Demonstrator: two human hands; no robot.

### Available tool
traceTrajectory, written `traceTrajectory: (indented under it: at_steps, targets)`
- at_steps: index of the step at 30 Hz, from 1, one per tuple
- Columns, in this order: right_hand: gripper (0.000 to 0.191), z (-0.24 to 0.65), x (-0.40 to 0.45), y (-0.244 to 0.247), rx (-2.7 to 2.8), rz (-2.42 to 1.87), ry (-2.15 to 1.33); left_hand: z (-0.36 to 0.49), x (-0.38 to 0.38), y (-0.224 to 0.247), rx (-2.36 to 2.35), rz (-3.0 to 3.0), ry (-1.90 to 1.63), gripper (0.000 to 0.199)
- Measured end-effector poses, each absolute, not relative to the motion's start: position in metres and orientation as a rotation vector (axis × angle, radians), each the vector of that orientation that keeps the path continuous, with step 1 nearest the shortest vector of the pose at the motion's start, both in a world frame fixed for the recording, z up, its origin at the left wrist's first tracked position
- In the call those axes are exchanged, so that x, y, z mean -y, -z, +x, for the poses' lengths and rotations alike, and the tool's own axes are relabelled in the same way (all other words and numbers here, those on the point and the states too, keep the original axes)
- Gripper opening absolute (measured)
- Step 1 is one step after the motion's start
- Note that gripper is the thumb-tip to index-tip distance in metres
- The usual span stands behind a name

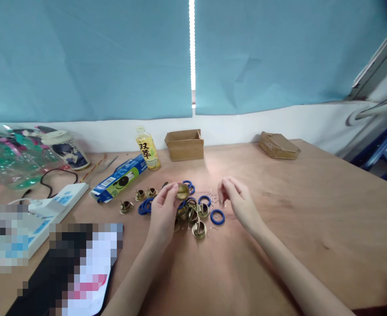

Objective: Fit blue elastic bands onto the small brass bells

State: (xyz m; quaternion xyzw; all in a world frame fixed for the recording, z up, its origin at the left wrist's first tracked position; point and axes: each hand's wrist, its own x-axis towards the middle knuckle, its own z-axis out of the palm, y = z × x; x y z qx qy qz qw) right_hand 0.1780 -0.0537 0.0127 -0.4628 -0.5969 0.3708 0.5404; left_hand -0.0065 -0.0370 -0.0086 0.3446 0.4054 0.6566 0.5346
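Pinched between the fingers of my left hand is a round brass-coloured metal part, raised over the pile. My right hand is to the right, its fingers bent together beside thin wire clips; what it holds, if anything, is too small to make out. Several similar metal parts lie between and below the hands, and a few more are to the left. Blue rings lie among them, one just below my right hand. My left hand partly covers the pile.
Behind the pile stand a yellow-labelled bottle, an open cardboard box and a blue carton. A brown package lies at the back right. At left are a power strip, a cup and a phone.
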Motion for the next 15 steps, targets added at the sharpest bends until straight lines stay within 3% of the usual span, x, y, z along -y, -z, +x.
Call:
traceTrajectory:
  at_steps: [6,10,15]
  targets:
    - [0.027,0.201,0.035,0.004,1.895,-1.54,-0.438,-0.014,0.03,0.004,-0.965,0.698,-1.63,0.023]
    - [0.022,0.2,0.031,0.019,2.016,-1.589,-0.45,-0.006,0.036,0.009,-1.012,0.817,-1.522,0.028]
    - [0.022,0.192,0.034,0.011,1.79,-1.482,-0.538,0.006,0.052,0.013,-1.08,1.408,-1.416,0.035]
